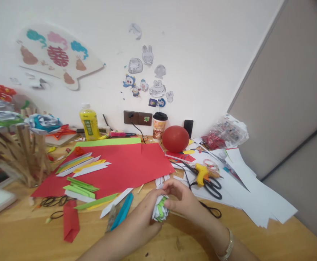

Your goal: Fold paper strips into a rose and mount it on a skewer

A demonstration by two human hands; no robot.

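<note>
A small bundle of folded white and green paper is held between both hands, low in the middle of the view. My left hand is wrapped round its left side. The fingers of my right hand are bent onto its upper right edge, thumb against the folds. Just left of the hands lie a folded blue strip and a white strip. Green strips and white and yellow strips are spread further left, partly on a large red sheet.
A yellow glue gun and black-handled scissors rest on white paper at the right. Behind stand a red balloon, a lidded cup and a yellow bottle. Wooden sticks fill the left side.
</note>
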